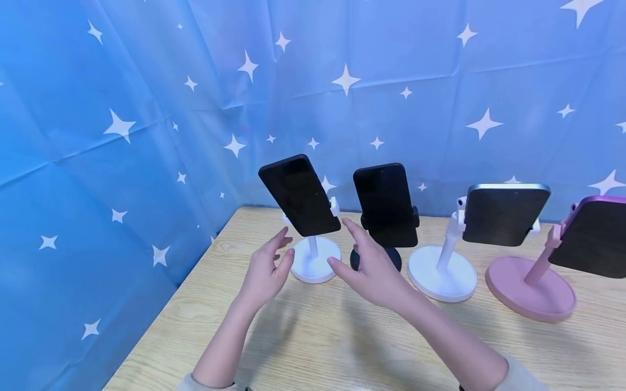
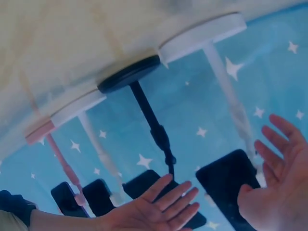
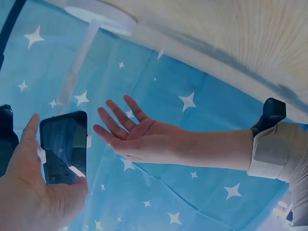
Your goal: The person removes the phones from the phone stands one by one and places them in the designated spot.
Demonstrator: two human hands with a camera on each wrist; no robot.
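A black phone [image 1: 299, 195] leans at a tilt in a white phone stand [image 1: 315, 269] at the left of the row. My left hand [image 1: 266, 267] is in front of that stand on its left, fingers loosely spread and holding nothing. On the other side my right hand [image 1: 374, 269] reaches toward the same phone, fingers extended, nothing in its grasp. In the left wrist view the left hand [image 2: 276, 187] overlaps the phone's edge. The right wrist view has the right hand [image 3: 41, 192] beside the phone [image 3: 65, 144], palm facing it.
A black stand [image 1: 355, 260] with a phone [image 1: 385, 203] stands close behind my right hand. Farther right are a white stand [image 1: 435, 285] with a phone [image 1: 506, 214] and a pink stand [image 1: 530, 288] with another phone [image 1: 594, 236]. A blue star-patterned curtain [image 1: 293, 103] hangs behind the wooden table [image 1: 195, 326].
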